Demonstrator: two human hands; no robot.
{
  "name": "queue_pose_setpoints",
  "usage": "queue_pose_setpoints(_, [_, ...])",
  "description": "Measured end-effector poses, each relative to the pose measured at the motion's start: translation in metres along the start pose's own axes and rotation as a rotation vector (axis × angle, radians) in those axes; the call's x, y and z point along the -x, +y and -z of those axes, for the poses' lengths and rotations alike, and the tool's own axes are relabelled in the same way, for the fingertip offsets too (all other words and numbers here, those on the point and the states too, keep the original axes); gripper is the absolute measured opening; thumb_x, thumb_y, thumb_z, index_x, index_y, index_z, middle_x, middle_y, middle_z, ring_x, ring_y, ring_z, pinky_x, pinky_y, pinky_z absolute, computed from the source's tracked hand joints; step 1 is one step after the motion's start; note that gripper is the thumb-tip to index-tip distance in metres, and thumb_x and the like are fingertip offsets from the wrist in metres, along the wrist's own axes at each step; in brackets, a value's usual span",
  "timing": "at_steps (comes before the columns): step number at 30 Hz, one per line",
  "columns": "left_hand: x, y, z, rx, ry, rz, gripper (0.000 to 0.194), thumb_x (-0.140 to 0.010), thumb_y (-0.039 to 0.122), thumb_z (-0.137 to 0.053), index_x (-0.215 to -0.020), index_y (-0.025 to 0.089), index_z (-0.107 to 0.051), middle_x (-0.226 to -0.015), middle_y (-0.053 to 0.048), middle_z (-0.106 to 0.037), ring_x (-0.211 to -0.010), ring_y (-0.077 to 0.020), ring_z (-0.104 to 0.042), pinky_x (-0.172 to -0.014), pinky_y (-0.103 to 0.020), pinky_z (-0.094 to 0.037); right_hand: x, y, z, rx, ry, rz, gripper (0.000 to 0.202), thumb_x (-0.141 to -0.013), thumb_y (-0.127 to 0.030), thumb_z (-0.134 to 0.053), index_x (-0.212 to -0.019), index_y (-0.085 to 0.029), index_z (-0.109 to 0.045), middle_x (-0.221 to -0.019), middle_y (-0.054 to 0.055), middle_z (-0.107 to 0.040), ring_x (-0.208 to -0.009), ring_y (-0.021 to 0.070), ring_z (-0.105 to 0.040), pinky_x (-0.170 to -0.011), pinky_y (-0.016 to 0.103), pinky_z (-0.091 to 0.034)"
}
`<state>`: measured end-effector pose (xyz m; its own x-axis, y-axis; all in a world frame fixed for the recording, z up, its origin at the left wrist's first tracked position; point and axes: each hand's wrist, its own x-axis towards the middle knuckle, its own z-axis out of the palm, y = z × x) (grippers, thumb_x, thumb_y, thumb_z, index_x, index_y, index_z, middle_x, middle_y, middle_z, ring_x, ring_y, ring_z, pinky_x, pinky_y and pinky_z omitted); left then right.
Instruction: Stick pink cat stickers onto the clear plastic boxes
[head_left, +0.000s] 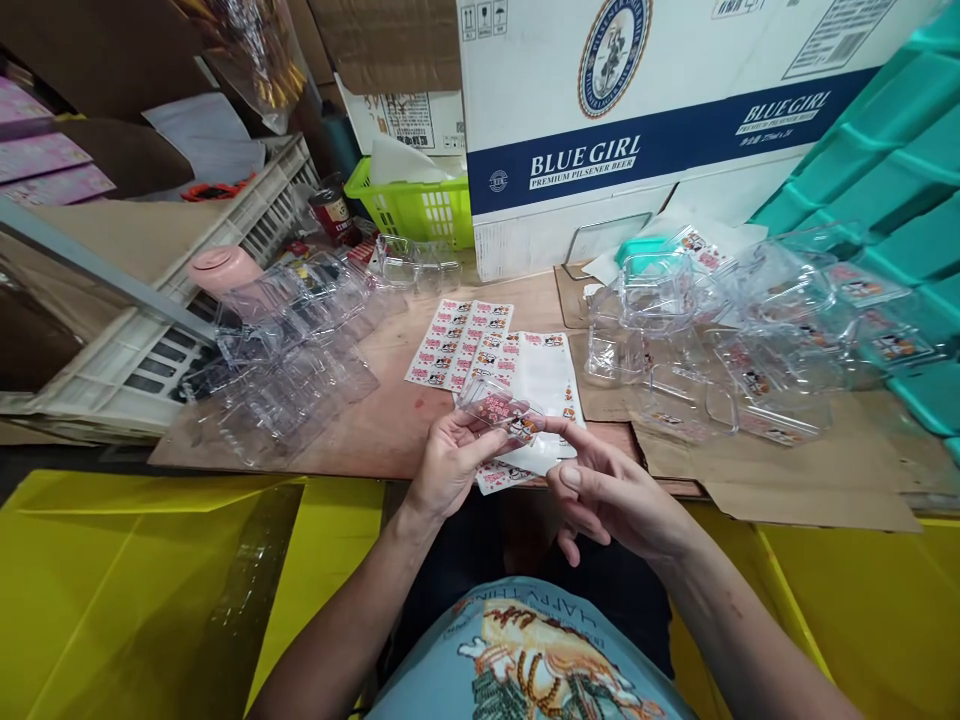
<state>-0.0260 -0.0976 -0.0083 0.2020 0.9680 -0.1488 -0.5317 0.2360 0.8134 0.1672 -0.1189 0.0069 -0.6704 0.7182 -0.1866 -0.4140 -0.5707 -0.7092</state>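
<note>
My left hand (450, 460) grips a small clear plastic box (495, 405) by its near side, thumb on top. A printed sticker with a cartoon figure shows on the box. The index finger of my right hand (600, 480) reaches out to the box's right end, while its other fingers hang loosely apart and hold nothing. Beneath and behind the box lie sticker sheets (457, 345) with red and pink prints. One partly peeled sheet (544, 370) shows mostly white backing.
Clear plastic boxes (300, 380) are piled at the left. More, several with stickers, lie on cardboard (750, 460) at the right. A white beer carton (555, 240), a green basket (442, 205) and teal crates (862, 150) stand behind. A pink container (221, 268) sits at left.
</note>
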Motion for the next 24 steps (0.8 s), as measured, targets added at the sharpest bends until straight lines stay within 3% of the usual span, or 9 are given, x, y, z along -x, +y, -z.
queue_pose_setpoints(6, [0.0,0.001,-0.001,-0.01,0.008,0.003,0.022,-0.076,0.014,-0.075,-0.098,0.017,-0.075,-0.105,-0.007,-0.076,-0.096,-0.0199,-0.071,-0.089,-0.032,-0.058,0.0,-0.003,-0.001,0.0,-0.001,-0.013,0.057,-0.094,-0.023,-0.058,-0.144,-0.025,-0.031,-0.053,-0.011,-0.05,-0.035,0.0032,-0.035,-0.048,0.03,-0.057])
queue_pose_setpoints(17, [0.003,0.003,-0.003,-0.018,0.032,-0.005,0.023,-0.073,0.015,-0.078,-0.095,0.016,-0.075,-0.1,-0.007,-0.076,-0.093,-0.0194,-0.071,-0.089,-0.035,-0.058,-0.002,0.0,-0.007,0.026,0.063,-0.024,0.059,-0.093,-0.024,-0.06,-0.144,-0.023,-0.031,-0.052,-0.012,-0.049,-0.035,0.0039,-0.035,-0.046,0.03,-0.056])
queue_pose_setpoints(24, [0.004,0.004,-0.002,-0.028,0.026,0.006,0.026,-0.073,0.017,-0.078,-0.098,0.016,-0.074,-0.109,-0.008,-0.075,-0.103,-0.0232,-0.069,-0.091,-0.035,-0.057,-0.004,-0.002,-0.011,0.04,0.075,-0.029,0.059,-0.092,-0.027,-0.061,-0.143,-0.023,-0.031,-0.051,-0.013,-0.048,-0.034,0.0041,-0.034,-0.045,0.03,-0.056])
